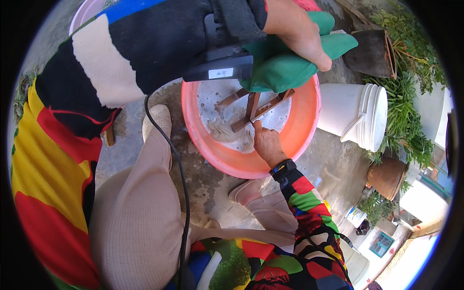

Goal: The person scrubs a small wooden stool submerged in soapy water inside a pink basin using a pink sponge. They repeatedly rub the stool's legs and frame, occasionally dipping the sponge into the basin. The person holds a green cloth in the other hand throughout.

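Observation:
My left hand reaches across the top and grips green fabric, its thumb pressed on the cloth. Brown wooden bars extend from under the fabric, joined like the frame of a small stool, and their lower ends hang over soapy water. A pink-orange plastic basin holds this sudsy water and a wet beige cloth. My right hand is over the near rim, fingers curled, fingertips touching the corner of the wooden frame. The underside of those fingers is hidden.
A white plastic bucket lies on its side, right of the basin. Plant pots and green plants line the right side. A black cable runs down from my left arm. My shoes stand on the wet concrete floor.

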Tool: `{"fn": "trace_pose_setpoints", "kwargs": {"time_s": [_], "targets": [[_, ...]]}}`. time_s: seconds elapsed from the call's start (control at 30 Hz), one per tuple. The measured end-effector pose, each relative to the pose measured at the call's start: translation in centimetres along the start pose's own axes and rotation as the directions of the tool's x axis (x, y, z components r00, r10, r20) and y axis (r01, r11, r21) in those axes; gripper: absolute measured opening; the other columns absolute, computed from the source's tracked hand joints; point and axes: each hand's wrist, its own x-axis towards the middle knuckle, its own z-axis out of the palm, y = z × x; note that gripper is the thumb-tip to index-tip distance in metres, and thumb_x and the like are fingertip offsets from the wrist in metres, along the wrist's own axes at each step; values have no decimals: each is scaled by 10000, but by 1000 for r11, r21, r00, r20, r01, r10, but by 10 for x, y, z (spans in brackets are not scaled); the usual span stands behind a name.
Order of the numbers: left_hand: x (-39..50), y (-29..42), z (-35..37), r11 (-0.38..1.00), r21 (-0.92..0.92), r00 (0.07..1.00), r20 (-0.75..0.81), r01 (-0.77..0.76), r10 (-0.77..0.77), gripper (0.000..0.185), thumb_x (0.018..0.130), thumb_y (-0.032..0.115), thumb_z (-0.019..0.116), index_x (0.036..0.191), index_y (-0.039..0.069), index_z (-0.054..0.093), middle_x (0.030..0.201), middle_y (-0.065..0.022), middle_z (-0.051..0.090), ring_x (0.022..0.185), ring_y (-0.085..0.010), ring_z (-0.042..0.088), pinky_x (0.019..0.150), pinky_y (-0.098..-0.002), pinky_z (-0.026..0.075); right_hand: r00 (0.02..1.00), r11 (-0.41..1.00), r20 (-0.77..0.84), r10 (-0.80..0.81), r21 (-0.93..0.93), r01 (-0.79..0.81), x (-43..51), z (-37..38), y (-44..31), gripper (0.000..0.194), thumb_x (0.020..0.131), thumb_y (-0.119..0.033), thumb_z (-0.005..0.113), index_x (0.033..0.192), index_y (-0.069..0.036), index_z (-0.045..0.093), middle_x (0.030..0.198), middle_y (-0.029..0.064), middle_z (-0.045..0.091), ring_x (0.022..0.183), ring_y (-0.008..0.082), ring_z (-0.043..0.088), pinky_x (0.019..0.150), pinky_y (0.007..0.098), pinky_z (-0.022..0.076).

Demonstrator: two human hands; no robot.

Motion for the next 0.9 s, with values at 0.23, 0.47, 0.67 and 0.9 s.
{"fn": "trace_pose_setpoints", "kwargs": {"time_s": [0.23, 0.47, 0.67, 0.9], "targets": [[-1, 3, 7, 989, -28, 987, -58, -149, 147, 938, 922, 638, 490, 1640, 90, 236, 1709, -188, 174, 1536, -398, 280, 1246, -505, 255, 996, 996, 20, -85, -11, 85, 2, -4, -1, 247, 840, -9, 579, 1078, -20, 513, 676, 167, 684, 621, 356, 700, 577, 472, 558], [-17, 8, 24, 982, -19, 952, -248, -189, 178, 957, 938, 615, 471, 1665, 111, 107, 1738, -147, 49, 1573, -379, 184, 1271, -490, 195, 995, 997, 65, -78, 27, 76, 0, -4, -5, 265, 845, -2, 575, 1103, -14, 513, 695, 182, 685, 652, 379, 702, 603, 488, 558], [-19, 14, 15, 985, 2, 963, -211, -170, 167, 949, 937, 612, 465, 1666, 116, 114, 1739, -148, 40, 1579, -385, 159, 1275, -491, 180, 994, 999, 100, -42, 23, 40, -6, -7, 0, 285, 835, -16, 594, 1106, -23, 507, 752, 175, 700, 693, 376, 713, 615, 477, 563], [-22, 15, 17, 989, -17, 967, -214, -144, 138, 950, 930, 606, 473, 1662, 107, 131, 1732, -157, 87, 1563, -376, 220, 1264, -483, 220, 997, 1000, 73, 4, 28, -6, -9, -11, -1, 303, 814, -2, 592, 1100, -43, 500, 727, 166, 690, 652, 371, 702, 578, 477, 555]]}}
